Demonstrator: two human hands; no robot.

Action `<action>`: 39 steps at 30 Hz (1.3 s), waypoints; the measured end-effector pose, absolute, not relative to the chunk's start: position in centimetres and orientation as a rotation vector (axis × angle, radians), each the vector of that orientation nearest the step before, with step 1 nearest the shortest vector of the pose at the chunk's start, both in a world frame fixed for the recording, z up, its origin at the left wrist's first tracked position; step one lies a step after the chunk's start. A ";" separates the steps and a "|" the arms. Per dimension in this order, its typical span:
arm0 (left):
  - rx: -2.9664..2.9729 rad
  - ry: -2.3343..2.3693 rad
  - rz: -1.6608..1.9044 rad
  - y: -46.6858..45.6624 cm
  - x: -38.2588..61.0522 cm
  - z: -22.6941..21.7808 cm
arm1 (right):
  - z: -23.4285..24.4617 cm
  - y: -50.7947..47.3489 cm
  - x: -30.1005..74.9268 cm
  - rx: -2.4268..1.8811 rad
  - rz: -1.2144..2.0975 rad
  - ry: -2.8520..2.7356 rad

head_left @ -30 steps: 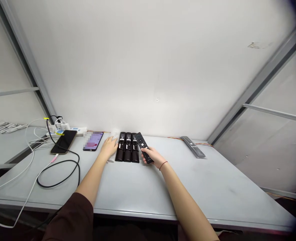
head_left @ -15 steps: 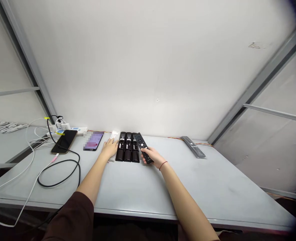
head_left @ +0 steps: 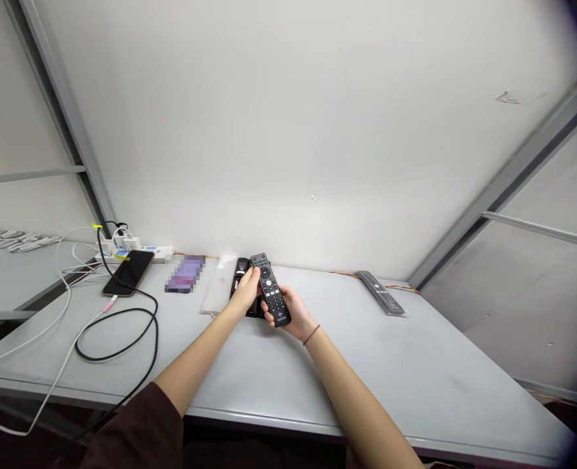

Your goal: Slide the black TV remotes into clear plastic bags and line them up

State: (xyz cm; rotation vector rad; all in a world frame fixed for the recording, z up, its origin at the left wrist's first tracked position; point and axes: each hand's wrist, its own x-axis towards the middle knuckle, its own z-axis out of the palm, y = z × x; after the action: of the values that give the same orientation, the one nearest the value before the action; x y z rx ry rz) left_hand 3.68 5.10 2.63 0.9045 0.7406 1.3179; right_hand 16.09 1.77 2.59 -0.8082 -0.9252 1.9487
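Observation:
A black remote control (head_left: 272, 294), buttons facing up, is held between my two hands in the head view. My right hand (head_left: 293, 312) is closed around its lower right side, fingers curled underneath. My left hand (head_left: 246, 290) grips its upper left side, the thumb near the edge. Beneath the hands lie other black remote controls (head_left: 242, 265), mostly hidden by the hands and the held one. Just left of them is a clear plastic sleeve (head_left: 218, 286) flat on the table.
A wrapped remote control (head_left: 380, 293) lies to the right on the grey table (head_left: 415, 371). On the left are a dark phone (head_left: 129, 273), a purple-screened phone (head_left: 185, 273), a power strip (head_left: 159, 251) and a looping black cable (head_left: 117, 358). A white wall (head_left: 288, 130) rises behind.
My left hand has moved right, from the plastic sleeve onto the remote control. My right hand has brought that remote slightly left, over the row of face-down remotes.

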 end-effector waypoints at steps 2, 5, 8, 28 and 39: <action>0.843 0.697 1.297 4.6 3.7 3.1 | 2.6 1.5 15.7 -0.795 1.959 -0.888; 0.738 0.685 1.354 4.4 3.0 3.9 | 2.3 1.3 15.1 -0.754 2.019 -0.855; 0.622 0.704 1.395 4.8 2.2 4.3 | 1.8 1.0 14.5 -0.693 2.117 -0.860; 1.068 0.897 1.207 4.5 3.8 1.5 | 1.2 1.3 14.2 -0.982 1.487 -1.041; 1.180 0.824 1.085 4.4 3.9 1.6 | 0.9 1.9 14.8 -1.045 1.364 -1.119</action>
State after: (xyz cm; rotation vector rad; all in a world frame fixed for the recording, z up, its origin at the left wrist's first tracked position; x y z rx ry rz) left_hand 3.93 4.43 1.59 1.1803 0.8242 1.0847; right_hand 14.80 1.93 0.88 -1.0449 -1.1187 1.3641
